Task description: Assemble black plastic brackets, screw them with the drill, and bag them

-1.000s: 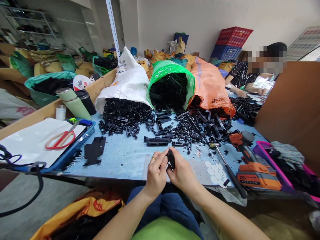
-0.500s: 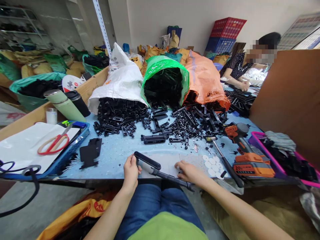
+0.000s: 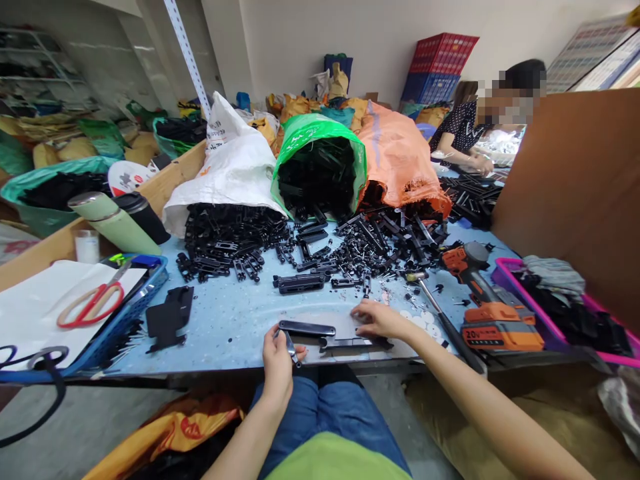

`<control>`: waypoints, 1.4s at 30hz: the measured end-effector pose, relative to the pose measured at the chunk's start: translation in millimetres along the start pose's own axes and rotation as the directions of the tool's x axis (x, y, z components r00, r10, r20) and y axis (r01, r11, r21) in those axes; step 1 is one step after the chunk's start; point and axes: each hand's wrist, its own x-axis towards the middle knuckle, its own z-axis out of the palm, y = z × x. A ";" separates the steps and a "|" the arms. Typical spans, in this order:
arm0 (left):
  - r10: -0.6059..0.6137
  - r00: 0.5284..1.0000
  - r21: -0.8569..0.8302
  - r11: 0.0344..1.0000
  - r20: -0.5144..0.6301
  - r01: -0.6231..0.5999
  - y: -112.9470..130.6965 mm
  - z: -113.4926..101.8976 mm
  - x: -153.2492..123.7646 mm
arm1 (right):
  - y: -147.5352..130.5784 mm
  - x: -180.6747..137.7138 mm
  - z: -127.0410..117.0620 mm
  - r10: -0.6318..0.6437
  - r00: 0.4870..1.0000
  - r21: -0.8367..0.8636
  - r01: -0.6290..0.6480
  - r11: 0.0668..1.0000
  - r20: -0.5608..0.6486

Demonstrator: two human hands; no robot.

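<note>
My left hand is closed around the left end of a black jointed arm, made of slim hinged plastic bars, low over the table's front edge. A small shiny end sticks out beneath my fingers. A lower bar of the arm stretches right, beneath my right hand. The right fingers are bent together just above that bar; a tiny dark spot shows at the fingertips, too small to name. Beyond my hands lies a black folded arm, with loose black parts heaped behind it.
White, green and orange sacks spill black parts. To the right are a hammer, a cordless drill and a pink basket. Red scissors lie on the left. A co-worker sits beyond a brown board.
The jointed arm has tilted from a downward slant to nearly level and now lies closer to the table. My left hand has turned and moved slightly right; my right fingers have drawn together.
</note>
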 end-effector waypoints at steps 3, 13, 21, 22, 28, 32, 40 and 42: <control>0.009 0.998 0.150 0.989 0.058 -0.018 4.4 -18.0 4.4 | -9.4 0.5 14.7 -0.105 0.994 0.019 0.105 0.994 0.033; 0.088 0.964 0.465 0.862 0.253 -0.201 -2.9 8.0 -5.5 | 19.9 1.4 -9.3 0.165 0.974 -0.342 -0.209 0.916 -0.154; 0.239 0.639 0.668 -0.061 0.731 -0.741 46.0 136.0 39.6 | 50.0 27.3 -53.2 0.243 0.905 -0.272 -0.346 0.898 -0.350; 0.208 0.647 0.672 -0.074 0.733 -0.737 47.4 159.2 49.7 | 46.7 39.5 -51.0 0.237 0.906 -0.271 -0.340 0.900 -0.351; 0.036 0.731 0.725 -0.162 0.682 -0.669 26.8 233.4 79.9 | 38.7 92.4 -39.3 0.269 0.880 -0.237 -0.379 0.895 -0.391; -0.008 0.727 0.716 -0.166 0.687 -0.678 14.4 228.2 84.5 | 36.3 76.3 -42.3 0.277 0.857 -0.181 -0.384 0.905 -0.433; 0.094 0.701 0.701 0.043 0.707 -0.712 14.7 210.7 79.7 | -36.4 -1.8 -17.2 0.128 0.958 0.196 -0.078 0.978 -0.258; 0.164 0.690 0.677 0.135 0.705 -0.723 21.7 201.7 74.0 | -49.8 -11.2 -8.9 0.153 0.963 0.204 -0.107 0.973 -0.223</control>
